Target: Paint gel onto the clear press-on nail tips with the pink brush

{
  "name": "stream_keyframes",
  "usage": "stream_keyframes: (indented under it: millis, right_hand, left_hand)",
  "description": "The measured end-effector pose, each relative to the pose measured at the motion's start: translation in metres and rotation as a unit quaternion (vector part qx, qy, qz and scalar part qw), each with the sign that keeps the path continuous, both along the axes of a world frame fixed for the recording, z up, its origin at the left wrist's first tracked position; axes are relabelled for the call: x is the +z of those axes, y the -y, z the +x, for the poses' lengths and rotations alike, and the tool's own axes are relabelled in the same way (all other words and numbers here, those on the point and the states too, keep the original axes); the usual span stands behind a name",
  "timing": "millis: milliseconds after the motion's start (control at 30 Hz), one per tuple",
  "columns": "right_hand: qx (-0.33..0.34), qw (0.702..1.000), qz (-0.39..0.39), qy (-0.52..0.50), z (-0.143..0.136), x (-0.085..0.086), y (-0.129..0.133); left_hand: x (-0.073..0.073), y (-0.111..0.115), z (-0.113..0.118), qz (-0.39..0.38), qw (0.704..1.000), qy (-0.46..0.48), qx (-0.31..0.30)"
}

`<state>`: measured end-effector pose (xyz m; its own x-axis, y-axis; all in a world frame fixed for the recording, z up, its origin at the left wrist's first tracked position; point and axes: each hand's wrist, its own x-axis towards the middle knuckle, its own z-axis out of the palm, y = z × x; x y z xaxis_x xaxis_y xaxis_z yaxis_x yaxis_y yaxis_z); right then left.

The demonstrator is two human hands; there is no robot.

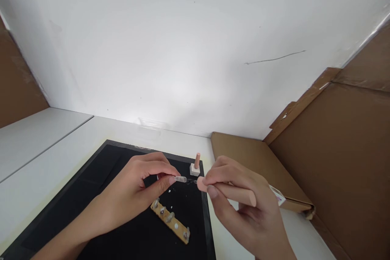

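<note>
White wall: fills the upper part of the view, with a thin dark line on its right half. White table: runs below the wall, a seam crossing its left portion. Brown cardboard sheets: lean upright at the right, with a flat cardboard piece lying on the table at their foot. Black mat: lies flat on the table under both hands. Left hand: held over the mat, thumb and fingers pinched together on a small clear tip, which points to the right toward the other hand. Right hand: raised above the mat's right edge, fingers closed around a pinkish stick with a rounded end facing the clear tip, the two just apart; a white printed label shows at the stick's far end, though what is printed is too small to read. Wooden strip: lies slanted on the mat below the left hand, carrying a row of small clear tips, possibly false nails. Small white block: stands on the mat beyond the hands, a short pinkish peg upright in it.
</note>
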<state>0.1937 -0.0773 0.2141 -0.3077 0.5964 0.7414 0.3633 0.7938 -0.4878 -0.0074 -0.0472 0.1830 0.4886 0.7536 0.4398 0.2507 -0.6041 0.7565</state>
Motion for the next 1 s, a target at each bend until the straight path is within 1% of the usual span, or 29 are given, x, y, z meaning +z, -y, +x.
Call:
stream_keyframes:
  millis: [67, 200, 367, 400, 467, 533, 567, 633, 700, 733, 800, 867, 1000]
  right_hand:
    - [0.001, 1.0, 0.005, -0.012, 0.0, 0.0004, -0.0004]
    - [0.054, 0.998, 0.005, -0.018, -0.0002, 0.0009, -0.0017]
    - [0.005, 1.0, 0.013, -0.016, 0.0, 0.0016, -0.0016]
    - [0.008, 1.0, 0.018, -0.021, -0.0002, 0.002, -0.0014]
    - [0.038, 0.999, 0.021, -0.027, -0.0006, 0.0029, -0.001]
    - [0.055, 0.998, 0.008, -0.021, -0.001, 0.0037, -0.0007]
    - [0.051, 0.999, -0.002, -0.013, -0.0012, 0.004, -0.0006]
    - [0.023, 1.0, -0.02, -0.001, -0.0012, 0.0041, -0.0005]
    - [0.006, 1.0, -0.021, -0.009, -0.001, 0.0037, -0.0007]
    - [0.009, 1.0, -0.015, -0.02, -0.0009, 0.0033, -0.0009]
    - [0.039, 0.999, 0.0, -0.038, -0.0009, 0.0027, -0.0013]
    - [0.061, 0.998, 0.002, -0.036, -0.0011, 0.0025, -0.0015]
    - [0.016, 1.0, -0.021, -0.016, -0.0007, 0.0026, -0.002]
  left_hand:
    - [0.0, 0.0, -0.0003, 0.002, 1.0, 0.002, -0.001]
    - [-0.0008, -0.0002, -0.0019, 0.007, 1.0, 0.005, -0.007]
    - [-0.0037, -0.0008, -0.0046, 0.005, 1.0, 0.008, -0.019]
    - [-0.0038, -0.0012, -0.0046, 0.005, 1.0, 0.009, -0.022]
    - [-0.0034, -0.0019, -0.0041, 0.011, 0.999, 0.013, -0.029]
    - [-0.0025, -0.0021, -0.003, 0.021, 0.999, 0.018, -0.033]
    - [-0.0022, -0.0019, -0.0025, 0.027, 0.999, 0.02, -0.033]
    - [-0.0022, -0.0013, -0.0018, 0.034, 0.999, 0.021, -0.03]
    - [-0.0029, -0.0009, -0.0017, 0.038, 0.999, 0.023, -0.028]
    - [-0.0032, -0.0009, -0.0017, 0.041, 0.998, 0.025, -0.028]
    - [-0.0038, -0.0012, -0.0016, 0.051, 0.998, 0.029, -0.029]
    - [-0.0039, -0.0015, -0.0014, 0.064, 0.997, 0.032, -0.03]
    - [-0.0034, -0.0011, -0.0012, 0.073, 0.996, 0.036, -0.03]
